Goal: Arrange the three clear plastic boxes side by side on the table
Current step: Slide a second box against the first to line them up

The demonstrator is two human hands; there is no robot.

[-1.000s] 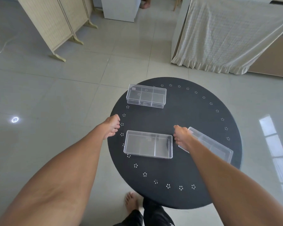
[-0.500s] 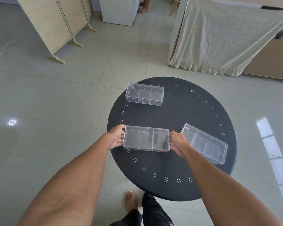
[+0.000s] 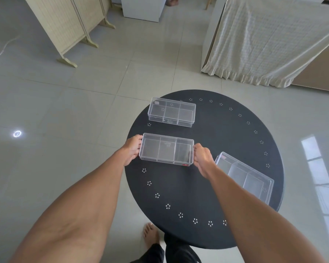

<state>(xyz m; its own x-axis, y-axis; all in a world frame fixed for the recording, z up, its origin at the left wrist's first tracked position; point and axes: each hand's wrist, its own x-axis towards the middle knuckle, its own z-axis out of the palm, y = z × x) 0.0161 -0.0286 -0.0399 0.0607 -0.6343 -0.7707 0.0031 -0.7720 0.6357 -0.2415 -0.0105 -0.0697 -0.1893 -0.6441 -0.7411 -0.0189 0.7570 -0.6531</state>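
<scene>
Three clear plastic boxes with inner dividers are on a round black table (image 3: 226, 133). The middle box (image 3: 166, 149) is held at both short ends: my left hand (image 3: 132, 149) grips its left end and my right hand (image 3: 202, 158) grips its right end. Whether it is lifted off the tabletop I cannot tell. A second box (image 3: 171, 112) rests behind it near the table's far left rim. The third box (image 3: 244, 174) lies at an angle at the right, partly hidden by my right forearm.
A folding screen (image 3: 68, 25) stands on the tiled floor at the far left. A white cabinet (image 3: 142, 8) is at the back and a cloth-draped piece of furniture (image 3: 270, 40) at the far right. My bare foot (image 3: 150, 234) is under the table's near edge.
Both hands closed in on the ends of the middle box and took hold of it. The box has since shifted farther from me, toward the far box.
</scene>
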